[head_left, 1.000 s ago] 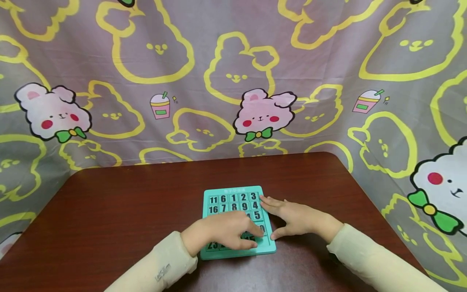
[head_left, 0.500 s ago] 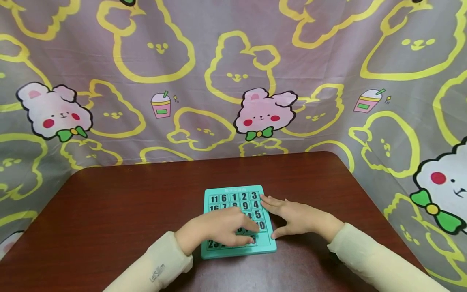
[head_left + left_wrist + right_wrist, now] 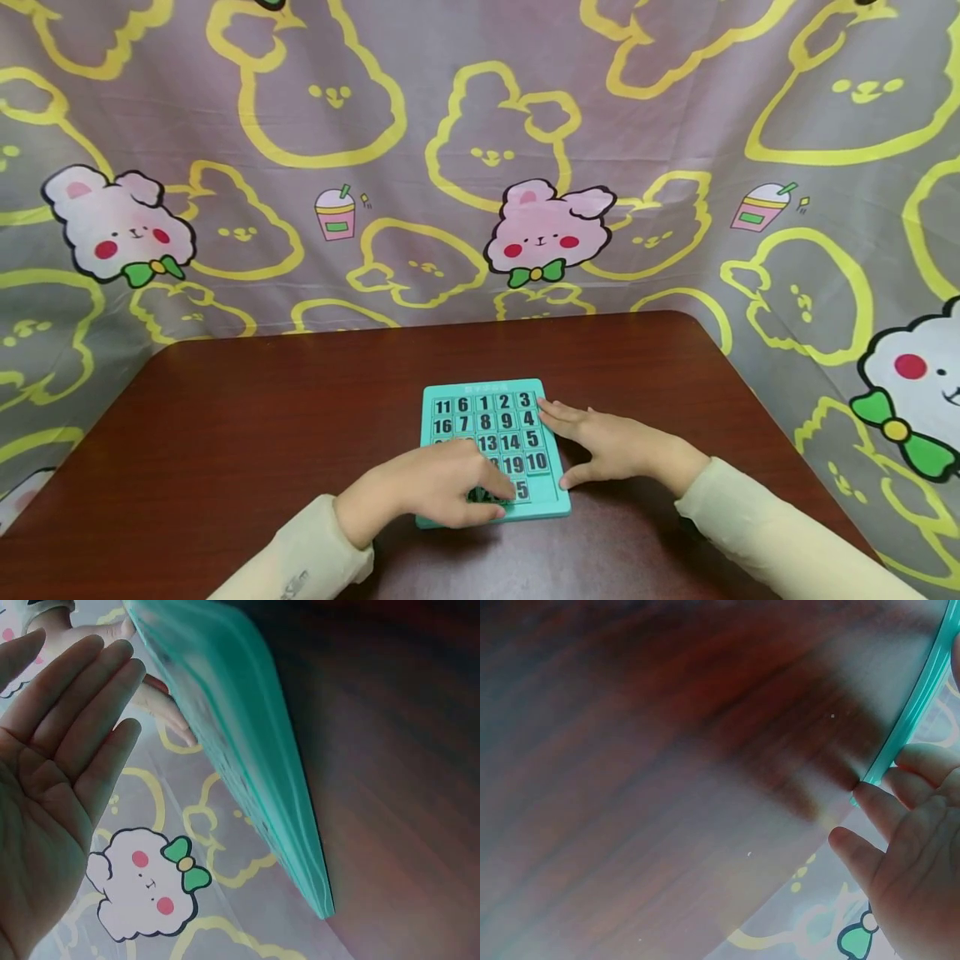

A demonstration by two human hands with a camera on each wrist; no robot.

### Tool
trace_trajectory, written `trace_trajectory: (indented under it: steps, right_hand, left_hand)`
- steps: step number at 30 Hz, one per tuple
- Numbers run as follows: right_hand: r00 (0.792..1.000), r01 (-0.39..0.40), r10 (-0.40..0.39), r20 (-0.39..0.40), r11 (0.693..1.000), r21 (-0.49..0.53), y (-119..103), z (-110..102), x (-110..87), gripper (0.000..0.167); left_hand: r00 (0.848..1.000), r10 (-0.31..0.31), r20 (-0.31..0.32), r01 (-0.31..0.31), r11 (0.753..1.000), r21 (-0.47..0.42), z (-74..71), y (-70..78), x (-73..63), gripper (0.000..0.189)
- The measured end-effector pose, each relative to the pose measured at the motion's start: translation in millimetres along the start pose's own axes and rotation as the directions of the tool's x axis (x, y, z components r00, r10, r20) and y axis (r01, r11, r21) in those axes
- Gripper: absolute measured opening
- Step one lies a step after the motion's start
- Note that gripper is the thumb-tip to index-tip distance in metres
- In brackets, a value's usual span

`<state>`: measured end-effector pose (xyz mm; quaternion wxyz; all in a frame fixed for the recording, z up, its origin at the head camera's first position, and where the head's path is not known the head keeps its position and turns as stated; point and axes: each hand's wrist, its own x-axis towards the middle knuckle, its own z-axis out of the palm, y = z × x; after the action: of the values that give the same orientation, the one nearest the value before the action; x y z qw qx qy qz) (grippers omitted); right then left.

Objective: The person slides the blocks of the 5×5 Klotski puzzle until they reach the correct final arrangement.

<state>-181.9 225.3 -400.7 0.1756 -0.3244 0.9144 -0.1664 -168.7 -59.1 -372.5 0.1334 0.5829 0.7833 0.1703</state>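
The head view looks forward and down across the desk (image 3: 262,433). Both wrist views look from low and close; all share board (image 3: 510,442) and cloth (image 3: 420,167).

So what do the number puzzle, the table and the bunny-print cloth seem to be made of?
Number puzzle: probably smooth plastic, slightly shiny; its turquoise edge catches the light.
Table: wood or wood-look laminate, I can't tell which; semi-gloss, with streaky red-brown grain and a soft reflection.
Cloth: likely thin fabric, mostly matte; it hangs in loose folds and creases.

L hand (image 3: 441,483), R hand (image 3: 615,446) touch no. puzzle (image 3: 510,442).
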Motion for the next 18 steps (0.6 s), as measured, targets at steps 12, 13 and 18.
trace_trajectory:
  steps: [12, 13, 18]
  right_hand:
    - [1.0, -0.006, 0.006, 0.002, 1.0, -0.001, -0.1, -0.5, 0.2, 0.096]
    - [1.0, -0.005, 0.005, 0.001, 1.0, -0.001, -0.1, -0.6, 0.2, 0.096]
    - [1.0, 0.005, -0.005, -0.001, 1.0, -0.002, 0.3, -0.9, 0.1, 0.097]
  left_hand:
    - [0.999, 0.044, 0.022, -0.045, 0.998, 0.037, 7.4, 1.9, 14.0, 0.026]
    - [0.998, 0.049, 0.024, -0.05, 0.998, 0.034, 7.1, 2.3, 15.4, 0.026]
    - [0.997, 0.065, 0.041, -0.068, 0.996, 0.06, 7.4, 4.2, 23.0, 0.026]
